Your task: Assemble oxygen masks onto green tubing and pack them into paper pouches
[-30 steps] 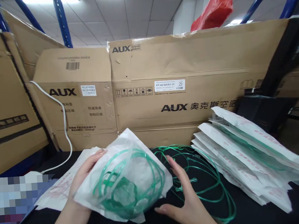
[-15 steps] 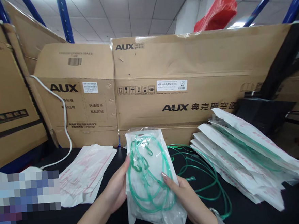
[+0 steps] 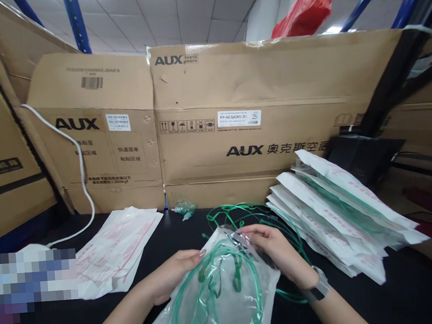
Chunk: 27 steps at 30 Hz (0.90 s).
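Both my hands hold a white-backed clear pouch (image 3: 220,300) with coiled green oxygen tubing inside, low at the front of the black table (image 3: 56,311). My left hand (image 3: 175,274) grips the pouch's left side. My right hand (image 3: 268,251) pinches its crinkled top edge. Behind my hands lies a loose loop of green tubing (image 3: 247,215), partly hidden by the pouch. A small translucent green fitting (image 3: 185,208) rests at the table's back edge.
A stack of sealed pouches (image 3: 334,218) lies at right, with flat white pouches (image 3: 118,250) at left. AUX cardboard boxes (image 3: 236,131) stand along the back. A white cable (image 3: 80,181) runs down to the table's left. A pixelated patch covers the lower left corner.
The pouch has dropped from upright to a low tilt, its top edge now pinched by my right hand. A small green fitting now shows at the table's back edge. The view has shifted slightly.
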Each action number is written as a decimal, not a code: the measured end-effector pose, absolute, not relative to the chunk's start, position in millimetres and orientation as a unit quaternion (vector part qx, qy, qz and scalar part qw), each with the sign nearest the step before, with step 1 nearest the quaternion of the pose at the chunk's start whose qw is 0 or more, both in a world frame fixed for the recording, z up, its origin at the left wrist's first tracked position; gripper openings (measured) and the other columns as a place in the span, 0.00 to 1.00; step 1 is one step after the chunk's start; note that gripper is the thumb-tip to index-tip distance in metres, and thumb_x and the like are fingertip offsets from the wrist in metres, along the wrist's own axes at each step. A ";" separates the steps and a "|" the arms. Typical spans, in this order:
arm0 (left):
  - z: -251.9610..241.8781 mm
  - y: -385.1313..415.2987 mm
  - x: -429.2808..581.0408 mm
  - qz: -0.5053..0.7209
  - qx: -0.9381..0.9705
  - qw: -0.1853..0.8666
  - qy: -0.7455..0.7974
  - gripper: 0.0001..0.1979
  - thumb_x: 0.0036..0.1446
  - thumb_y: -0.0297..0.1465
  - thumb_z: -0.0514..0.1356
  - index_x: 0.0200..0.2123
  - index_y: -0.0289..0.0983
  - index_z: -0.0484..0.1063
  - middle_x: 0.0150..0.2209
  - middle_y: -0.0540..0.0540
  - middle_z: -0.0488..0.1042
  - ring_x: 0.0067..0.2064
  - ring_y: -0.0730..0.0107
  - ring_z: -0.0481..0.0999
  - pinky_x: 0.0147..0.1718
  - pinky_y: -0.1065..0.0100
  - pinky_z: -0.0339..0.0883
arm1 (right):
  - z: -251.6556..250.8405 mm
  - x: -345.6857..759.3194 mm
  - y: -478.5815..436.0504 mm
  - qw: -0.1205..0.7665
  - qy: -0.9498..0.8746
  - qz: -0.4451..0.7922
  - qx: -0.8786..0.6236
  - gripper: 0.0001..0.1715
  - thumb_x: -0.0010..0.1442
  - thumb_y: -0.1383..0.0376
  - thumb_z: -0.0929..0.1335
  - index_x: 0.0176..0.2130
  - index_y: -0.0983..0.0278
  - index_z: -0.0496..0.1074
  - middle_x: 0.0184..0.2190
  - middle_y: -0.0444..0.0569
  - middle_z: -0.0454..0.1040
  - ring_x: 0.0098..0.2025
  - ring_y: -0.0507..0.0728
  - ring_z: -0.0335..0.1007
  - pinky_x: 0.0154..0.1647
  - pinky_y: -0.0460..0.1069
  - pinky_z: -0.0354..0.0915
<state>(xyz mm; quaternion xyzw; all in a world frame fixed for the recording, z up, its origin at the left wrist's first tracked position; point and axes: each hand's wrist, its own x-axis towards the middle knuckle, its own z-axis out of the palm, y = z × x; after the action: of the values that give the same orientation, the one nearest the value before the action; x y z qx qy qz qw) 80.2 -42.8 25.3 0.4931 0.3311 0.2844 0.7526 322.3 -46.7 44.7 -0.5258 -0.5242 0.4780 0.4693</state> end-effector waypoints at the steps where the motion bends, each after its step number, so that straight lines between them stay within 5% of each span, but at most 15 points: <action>1: 27.4 -44.0 80.3 0.283 0.507 0.743 0.332 0.17 0.51 0.40 0.58 0.36 0.32 0.74 0.31 0.43 0.78 0.34 0.65 0.75 0.34 0.69 0.64 | 46.5 322.7 -48.8 0.438 -0.538 0.497 -0.522 0.14 0.48 0.60 0.69 0.34 0.66 0.74 0.27 0.47 0.74 0.28 0.51 0.66 0.31 0.46 0.63; 12: 30.8 -46.2 80.1 0.278 0.535 0.716 0.352 0.17 0.49 0.42 0.58 0.30 0.32 0.74 0.28 0.46 0.77 0.29 0.67 0.73 0.31 0.70 0.63 | 61.7 315.1 -66.1 0.293 -0.650 0.525 -0.466 0.23 0.51 0.52 0.65 0.40 0.63 0.74 0.24 0.43 0.71 0.21 0.48 0.59 0.23 0.44 0.57; 19: 30.7 -46.3 80.5 0.279 0.540 0.716 0.344 0.18 0.51 0.42 0.57 0.34 0.33 0.75 0.27 0.45 0.77 0.31 0.66 0.74 0.33 0.69 0.63 | 51.8 310.7 -61.4 0.349 -0.648 0.501 -0.456 0.24 0.50 0.55 0.67 0.46 0.62 0.69 0.25 0.42 0.68 0.22 0.49 0.61 0.24 0.45 0.61; 23: 31.4 -45.4 80.6 0.295 0.533 0.717 0.340 0.18 0.50 0.41 0.57 0.35 0.33 0.75 0.28 0.45 0.77 0.31 0.66 0.73 0.33 0.69 0.62 | 46.1 314.5 -57.6 0.354 -0.721 0.369 -0.468 0.14 0.51 0.57 0.67 0.34 0.63 0.74 0.28 0.44 0.65 0.30 0.51 0.63 0.32 0.46 0.61; 27: 28.0 -46.8 83.0 0.290 0.531 0.719 0.343 0.18 0.49 0.42 0.58 0.31 0.32 0.75 0.26 0.46 0.76 0.27 0.69 0.72 0.30 0.70 0.61 | 42.4 311.8 -58.8 0.302 -0.795 0.291 -0.439 0.17 0.51 0.55 0.67 0.22 0.65 0.73 0.28 0.45 0.63 0.32 0.52 0.62 0.34 0.46 0.60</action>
<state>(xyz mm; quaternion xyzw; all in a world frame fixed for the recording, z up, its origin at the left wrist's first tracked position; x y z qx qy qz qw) 83.0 -46.8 28.0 0.5309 0.3427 0.2902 0.7186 311.8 -58.8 42.4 -0.4387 -0.7946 0.2909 0.3024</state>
